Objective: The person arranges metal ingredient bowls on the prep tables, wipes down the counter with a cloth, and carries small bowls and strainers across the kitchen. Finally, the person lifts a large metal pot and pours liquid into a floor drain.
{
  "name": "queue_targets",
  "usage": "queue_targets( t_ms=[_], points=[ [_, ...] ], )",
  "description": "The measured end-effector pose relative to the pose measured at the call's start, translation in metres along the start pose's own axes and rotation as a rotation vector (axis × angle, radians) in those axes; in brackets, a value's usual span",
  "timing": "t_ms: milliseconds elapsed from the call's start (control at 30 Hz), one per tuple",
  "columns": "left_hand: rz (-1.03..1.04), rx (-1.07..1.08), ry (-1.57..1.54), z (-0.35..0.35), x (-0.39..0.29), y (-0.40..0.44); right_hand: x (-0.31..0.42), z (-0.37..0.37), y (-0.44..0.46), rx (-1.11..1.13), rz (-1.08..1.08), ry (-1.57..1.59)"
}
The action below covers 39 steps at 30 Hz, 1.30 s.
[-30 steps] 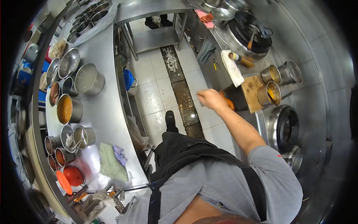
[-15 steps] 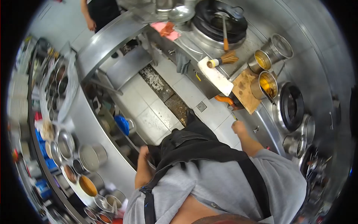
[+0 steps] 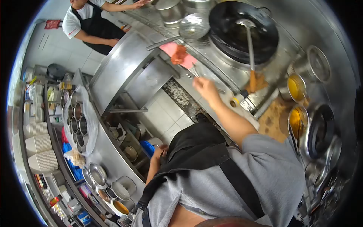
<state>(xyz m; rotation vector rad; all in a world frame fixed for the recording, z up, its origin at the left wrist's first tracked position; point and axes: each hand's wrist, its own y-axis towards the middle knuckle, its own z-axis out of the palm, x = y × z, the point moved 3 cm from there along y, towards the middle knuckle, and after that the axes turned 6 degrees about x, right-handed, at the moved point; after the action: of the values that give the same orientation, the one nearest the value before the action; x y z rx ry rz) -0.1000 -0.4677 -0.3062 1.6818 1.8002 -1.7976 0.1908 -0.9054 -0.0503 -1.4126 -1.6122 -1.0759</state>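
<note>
A red mark on a far person's sleeve (image 3: 71,27) and the banded handle of a brush (image 3: 238,100) are too small to read. The right grip (image 3: 206,87) curls at a slim metal rod (image 3: 195,71) beside the pink cloth (image 3: 188,62) left of the wok (image 3: 227,28); whether it grasps the rod, I cannot tell. The left grip (image 3: 160,151), near a blue tub (image 3: 146,148), is likewise unclear.

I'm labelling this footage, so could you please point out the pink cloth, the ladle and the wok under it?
Pink cloth (image 3: 168,47), head view: its left part.
Ladle (image 3: 250,49), head view: its long handle.
Wok (image 3: 232,34), head view: its dark inner surface.
</note>
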Motion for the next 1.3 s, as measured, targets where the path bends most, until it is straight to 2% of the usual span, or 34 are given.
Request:
queue_targets(
  t_ms=[33, 67, 100, 167, 233, 300, 367, 400, 433, 500, 567, 667, 700, 733, 767, 800, 833, 867, 967, 1033, 1067, 1133, 1167, 1200, 1233, 1300],
  points=[
    [-0.189, 0.016, 0.147, 0.02, -0.008, -0.039, 0.009, -0.006, 0.039, 0.005, 0.11, 0.014],
    [-0.387, 0.026, 0.198, 0.033, -0.019, -0.077, 0.007, -0.006, 0.08, -0.134, 0.017, -0.057],
    [-0.5, 0.029, 0.178, 0.044, -0.015, -0.104, -0.014, 0.005, 0.118, -0.257, -0.008, -0.129],
    [-0.668, 0.008, 0.098, 0.063, -0.026, -0.152, -0.02, 0.014, 0.173, -0.192, 0.031, -0.16],
    [-0.792, -0.024, 0.002, 0.075, -0.05, -0.182, -0.041, 0.036, 0.215, -0.119, 0.078, -0.408],
    [-0.903, -0.058, -0.081, 0.081, -0.068, -0.193, -0.063, 0.056, 0.242, 0.134, 0.202, -0.447],
    [-0.974, -0.094, -0.154, 0.073, -0.094, -0.186, -0.06, 0.067, 0.247, 0.305, 0.203, -0.356],
    [-0.987, -0.122, -0.196, 0.07, -0.102, -0.181, -0.084, 0.08, 0.254, 0.321, 0.158, -0.306],
    [-0.976, -0.16, -0.231, 0.068, -0.107, -0.177, -0.106, 0.094, 0.259, 0.336, 0.119, -0.258],
    [-0.765, -0.338, -0.376, 0.079, -0.092, -0.172, -0.077, 0.09, 0.253, 0.345, 0.075, -0.304],
    [-0.762, -0.453, -0.292, 0.07, -0.091, -0.151, -0.056, 0.081, 0.238, 0.337, 0.033, -0.351],
    [-0.572, -0.249, 0.021, 0.061, -0.056, -0.105, -0.03, 0.084, 0.226, 0.218, -0.196, -0.403],
    [-0.524, -0.265, 0.178, 0.044, -0.071, -0.087, -0.015, 0.083, 0.218, 0.167, -0.234, -0.37],
    [-0.498, -0.441, -0.096, 0.027, -0.085, -0.077, 0.008, 0.085, 0.208, 0.152, -0.285, -0.363],
    [-0.497, -0.424, -0.187, -0.005, -0.131, -0.071, 0.031, 0.085, 0.197, 0.138, -0.336, -0.357],
    [-0.366, -0.554, -0.042, -0.029, -0.151, -0.062, 0.039, 0.096, 0.191, 0.249, -0.271, -0.28],
    [-0.297, -0.59, -0.125, -0.057, -0.192, -0.062, 0.063, 0.107, 0.177, 0.285, -0.459, -0.289],
    [-0.101, -0.671, -0.164, -0.072, -0.2, -0.052, 0.086, 0.122, 0.158, 0.396, -0.486, -0.187],
    [0.27, -0.795, -0.049, -0.123, -0.281, -0.067, 0.159, 0.17, 0.079, 0.776, -0.558, -0.062],
    [0.369, -0.881, -0.022, -0.136, -0.304, -0.092, 0.195, 0.204, 0.026, 0.889, -0.725, 0.0],
    [0.359, -0.923, -0.026, -0.14, -0.304, -0.111, 0.215, 0.219, 0.004, 0.927, -0.739, 0.036],
    [0.192, -0.852, -0.191, -0.138, -0.294, -0.137, 0.241, 0.24, -0.031, 0.998, -0.721, 0.106],
    [0.19, -0.879, -0.194, -0.135, -0.281, -0.153, 0.252, 0.25, -0.045, 1.039, -0.692, 0.134],
    [0.209, -0.911, -0.466, -0.126, -0.26, -0.17, 0.254, 0.262, -0.055, 1.1, -0.618, 0.19],
    [0.233, -0.927, -0.74, -0.117, -0.242, -0.186, 0.256, 0.27, -0.06, 1.109, -0.634, 0.189],
    [0.228, -1.215, -0.854, -0.116, -0.212, -0.236, 0.252, 0.284, -0.07, 1.159, -0.617, 0.109]
  ],
)
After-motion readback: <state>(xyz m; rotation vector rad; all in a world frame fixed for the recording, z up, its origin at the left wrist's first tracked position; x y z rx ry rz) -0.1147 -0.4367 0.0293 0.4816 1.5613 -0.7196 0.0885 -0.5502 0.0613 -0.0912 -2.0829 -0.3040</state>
